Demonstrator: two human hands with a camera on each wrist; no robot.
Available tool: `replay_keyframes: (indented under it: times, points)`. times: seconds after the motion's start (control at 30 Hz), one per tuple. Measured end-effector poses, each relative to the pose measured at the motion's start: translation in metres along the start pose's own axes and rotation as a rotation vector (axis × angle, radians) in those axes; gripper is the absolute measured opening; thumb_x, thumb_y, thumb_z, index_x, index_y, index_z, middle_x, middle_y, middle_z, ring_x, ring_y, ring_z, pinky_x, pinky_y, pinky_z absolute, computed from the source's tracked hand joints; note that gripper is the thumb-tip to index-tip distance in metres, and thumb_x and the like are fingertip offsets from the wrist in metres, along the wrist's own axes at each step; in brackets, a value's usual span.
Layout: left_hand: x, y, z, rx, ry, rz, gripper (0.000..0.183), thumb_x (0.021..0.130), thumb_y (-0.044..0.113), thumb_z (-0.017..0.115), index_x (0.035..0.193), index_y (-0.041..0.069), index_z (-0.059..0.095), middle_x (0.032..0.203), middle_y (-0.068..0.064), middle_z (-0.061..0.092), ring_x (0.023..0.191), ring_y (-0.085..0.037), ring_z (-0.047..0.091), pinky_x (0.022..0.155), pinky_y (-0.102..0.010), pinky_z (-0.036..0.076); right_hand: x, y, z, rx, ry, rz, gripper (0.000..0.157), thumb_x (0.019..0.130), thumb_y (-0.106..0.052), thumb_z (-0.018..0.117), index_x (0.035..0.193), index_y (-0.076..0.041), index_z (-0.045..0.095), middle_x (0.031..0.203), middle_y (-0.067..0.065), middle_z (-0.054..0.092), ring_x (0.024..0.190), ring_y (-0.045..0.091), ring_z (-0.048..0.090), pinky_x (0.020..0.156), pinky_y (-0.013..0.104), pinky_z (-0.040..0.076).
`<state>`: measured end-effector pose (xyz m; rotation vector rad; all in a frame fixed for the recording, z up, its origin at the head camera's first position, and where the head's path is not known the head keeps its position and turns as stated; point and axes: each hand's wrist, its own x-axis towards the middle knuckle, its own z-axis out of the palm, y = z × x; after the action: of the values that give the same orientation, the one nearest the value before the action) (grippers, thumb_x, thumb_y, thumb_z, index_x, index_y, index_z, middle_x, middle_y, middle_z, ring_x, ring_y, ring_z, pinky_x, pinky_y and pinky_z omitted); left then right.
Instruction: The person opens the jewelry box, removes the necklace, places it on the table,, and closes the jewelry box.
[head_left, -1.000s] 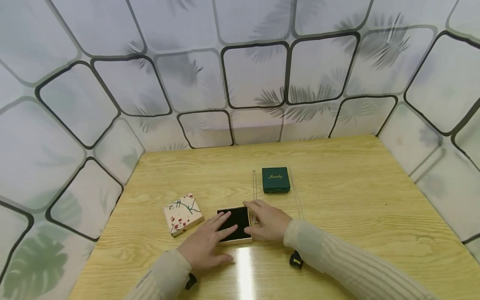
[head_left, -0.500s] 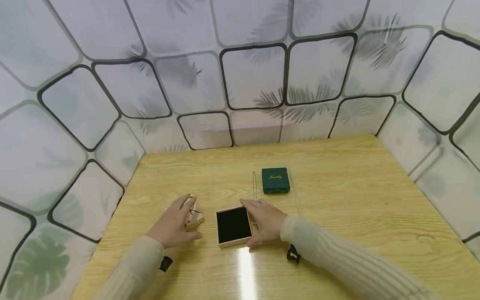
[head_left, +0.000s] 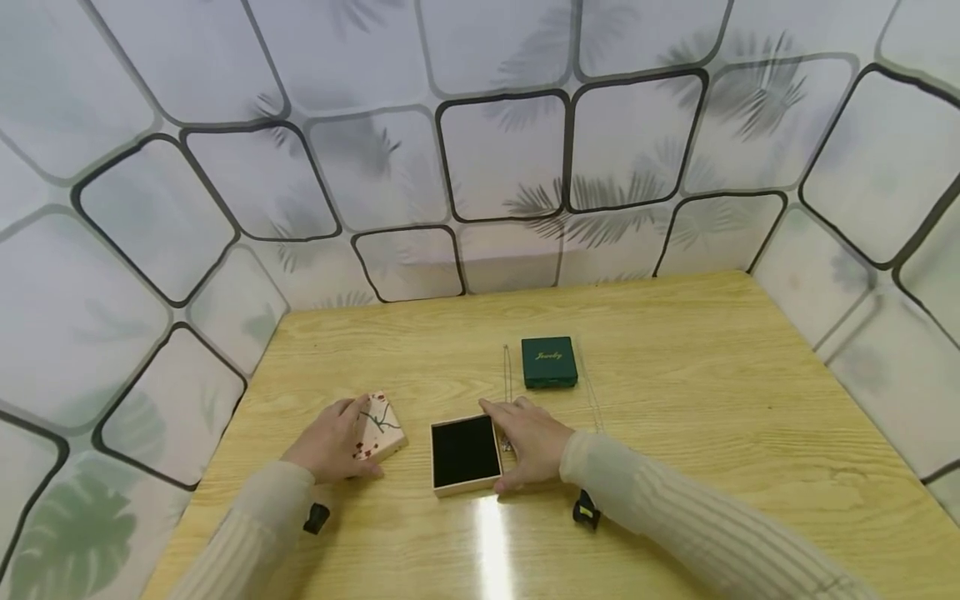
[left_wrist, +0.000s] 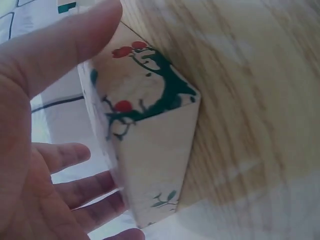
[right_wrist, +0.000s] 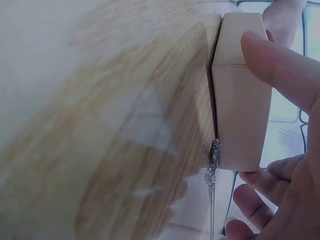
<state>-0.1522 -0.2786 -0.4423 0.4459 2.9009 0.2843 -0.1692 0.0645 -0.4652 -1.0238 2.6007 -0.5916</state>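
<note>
A square box base (head_left: 465, 454) with a black lining lies in front of me. My right hand (head_left: 536, 442) holds it at its right side, thumb on the near side and a finger at the far corner. In the right wrist view, the thumb touches the pale wall of the base (right_wrist: 240, 112). Further left is a cream box lid (head_left: 382, 427) with a painted branch and red blossoms. My left hand (head_left: 326, 442) grips the lid across its left part, thumb at the near edge and fingers on the far one. A silver necklace (head_left: 507, 375) lies beside the base, partly under my right hand.
A dark green box (head_left: 550, 362) with gold lettering sits behind my right hand. Another thin chain (head_left: 591, 387) lies along its right side. The wooden table (head_left: 675, 358) meets a patterned cloth backdrop (head_left: 502, 158) at the back and sides.
My left hand has moved from over the box base leftward to the lid and now grips it. My right hand has stayed at the base, its thumb shifting to the near corner.
</note>
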Motion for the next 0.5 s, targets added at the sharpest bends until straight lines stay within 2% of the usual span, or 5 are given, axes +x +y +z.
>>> replay_keyframes:
  times: [0.17,0.33,0.5]
  points:
    - [0.0024,-0.0051,0.0066,0.007,0.020,-0.003,0.110,0.071,0.053,0.080,0.149,-0.003,0.026,0.140,-0.027,0.039,0.125,-0.045,0.040,0.097,-0.057,0.041,0.0014,-0.0010,0.0000,0.005,0.007,0.012,0.118,0.067,-0.055,0.083,0.154,-0.011,0.017,0.152,0.001,0.034,0.125,0.022,0.037,0.107,0.044,0.032]
    - [0.0030,-0.0084,0.0102,-0.028,0.044,-0.010,0.107,0.070,0.051,0.082,0.148,0.000,0.029,0.139,-0.026,0.041,0.124,-0.043,0.043,0.096,-0.057,0.042,0.0034,0.0003,0.0007,-0.018,0.029,0.008,0.120,0.066,-0.059,0.081,0.154,-0.007,0.017,0.149,0.004,0.037,0.134,0.027,0.031,0.110,0.051,0.026]
    - [-0.0004,-0.0060,0.0095,-0.076,0.082,0.023,0.105,0.071,0.051,0.082,0.149,0.004,0.030,0.139,-0.020,0.042,0.122,-0.039,0.045,0.095,-0.055,0.043,0.0063,0.0018,0.0011,-0.066,0.038,0.013,0.120,0.064,-0.064,0.079,0.151,-0.004,0.023,0.147,0.007,0.038,0.135,0.029,0.030,0.108,0.053,0.028]
